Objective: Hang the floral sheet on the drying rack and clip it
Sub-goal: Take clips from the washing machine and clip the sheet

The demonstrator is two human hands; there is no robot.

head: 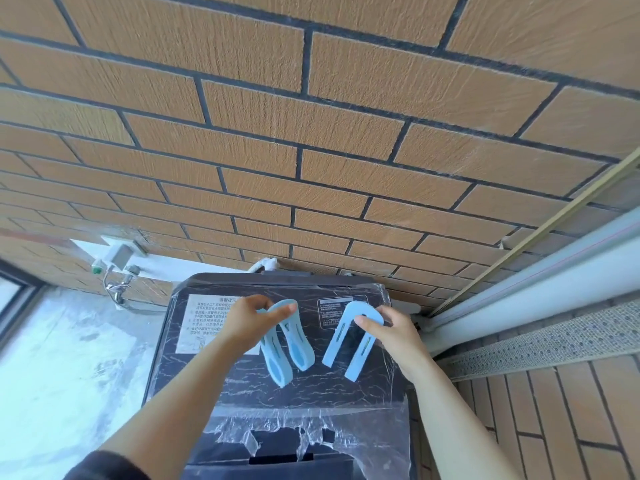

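The left hand point(247, 322) is pinching the arched top of one pale blue clip point(298, 344) between thumb and curled fingers, its two legs hanging down. The right hand point(394, 332) is gripping a second blue clip point(341, 334) the same way, near the first but apart. Both clips are hovering over a dark marbled appliance top point(242, 375) wrapped in torn film point(242, 431), against a brick wall point(311, 133)

Bare forearms point(180, 403), dark sleeve point(107, 467) at left upper arm.
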